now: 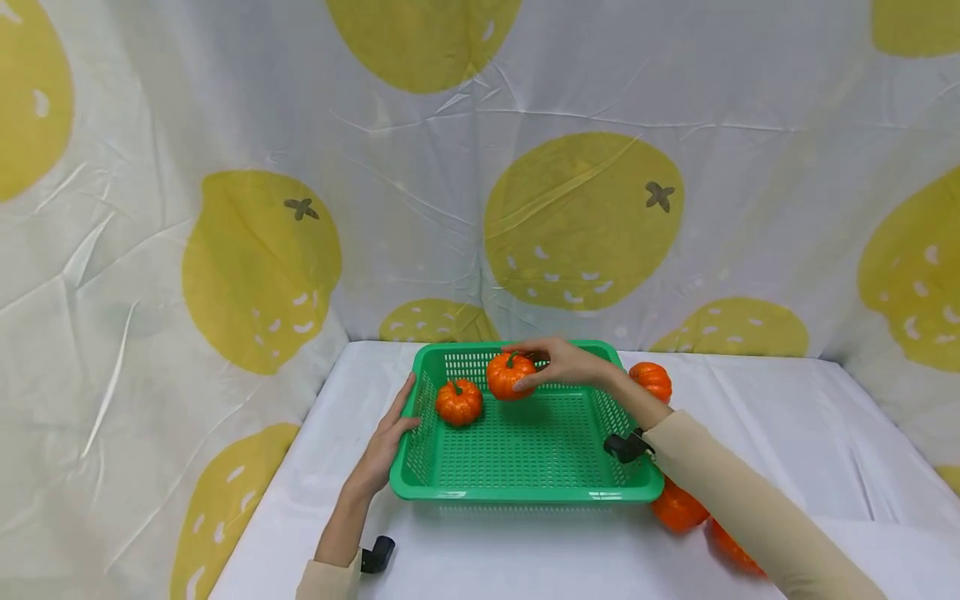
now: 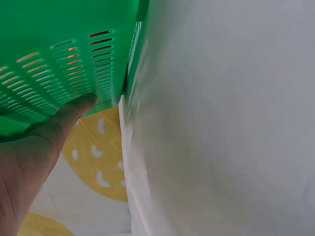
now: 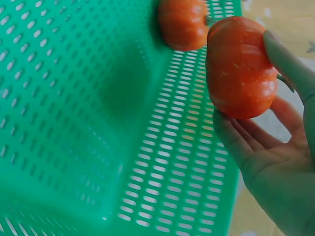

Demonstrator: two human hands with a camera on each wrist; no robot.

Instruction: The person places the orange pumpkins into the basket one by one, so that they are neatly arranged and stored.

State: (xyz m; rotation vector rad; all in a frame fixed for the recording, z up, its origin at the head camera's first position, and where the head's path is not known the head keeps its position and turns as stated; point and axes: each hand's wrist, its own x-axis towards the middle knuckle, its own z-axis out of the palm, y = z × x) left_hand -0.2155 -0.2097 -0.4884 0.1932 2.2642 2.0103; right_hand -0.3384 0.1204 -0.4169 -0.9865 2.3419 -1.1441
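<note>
The right hand pinches an orange pumpkin between thumb and fingers over the green basket, toward its 12 o'clock side; a second pumpkin sits inside near 10. At the basket's 9 o'clock, the left hand is spread, touching the wall, while on the white-covered bench other pumpkins lie beyond 2 and 4.

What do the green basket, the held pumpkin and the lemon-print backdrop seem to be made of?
Green basket: glossy plastic, most likely moulded; its rim shines and even slots pierce its walls.
Pumpkin in the right hand: shiny, speckled orange skin, perhaps painted foam or plastic, though possibly real.
Lemon-print backdrop: thin, faintly shiny fabric or plastic sheeting, judging by its creases.
</note>
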